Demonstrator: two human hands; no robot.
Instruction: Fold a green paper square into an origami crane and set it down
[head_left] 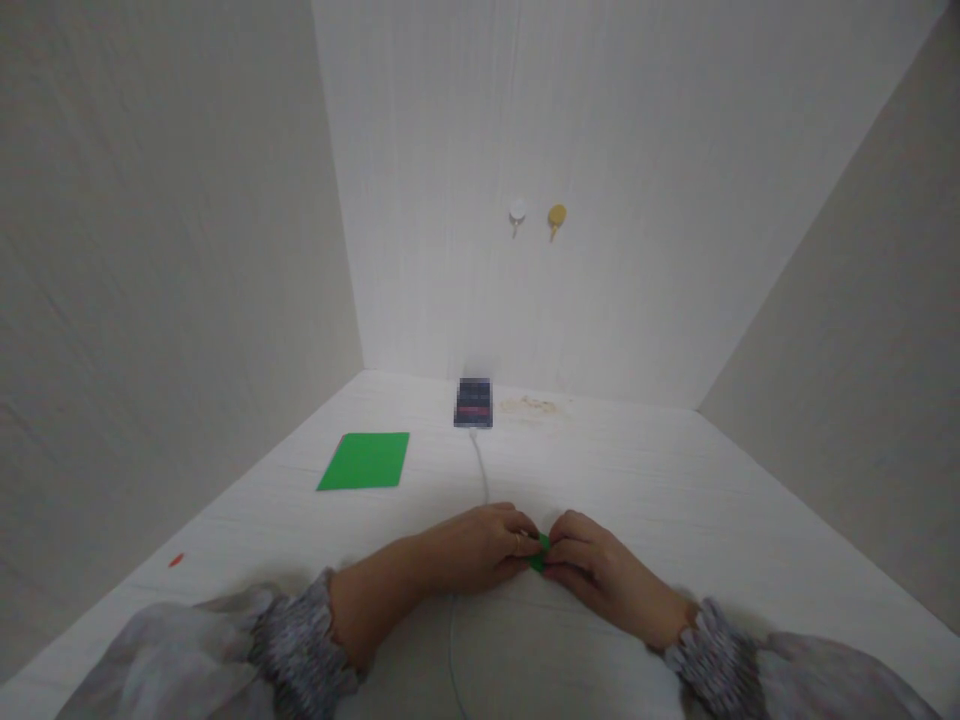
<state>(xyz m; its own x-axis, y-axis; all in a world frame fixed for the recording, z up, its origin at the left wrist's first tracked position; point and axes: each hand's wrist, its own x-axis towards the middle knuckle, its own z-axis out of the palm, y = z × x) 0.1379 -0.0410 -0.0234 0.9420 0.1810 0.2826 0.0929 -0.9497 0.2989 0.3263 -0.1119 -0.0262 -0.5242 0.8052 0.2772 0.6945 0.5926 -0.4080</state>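
1. Fingertips [531, 548] of both hands are pressed together on a small green piece [539, 553], which is pinched between them low over the tabletop [675, 500], near the middle of its near edge.
2. Only a sliver of the green piece is seen; the rest is hidden by the fingers, and its shape cannot be told.
3. The left hand [480, 545] is curled, knuckles up, with a ring seen on one finger; the right hand [600, 570] is closed on the piece from the other side, the two hands touching at the tips.
4. Patterned cuffs and pale sleeves [187, 650] are seen at the near edge.
5. A white cable [480, 470] is laid from behind the left hand toward the far edge, where a dark device [473, 403], blurred, is placed.
6. A green sheet [365, 461] is laid flat toward the far left corner, well apart from the hands.
7. A small red speck [176, 560] is seen near the left edge.
8. Two hooks, one white [517, 214] and one yellow [556, 217], are fixed side by side on the back wall.
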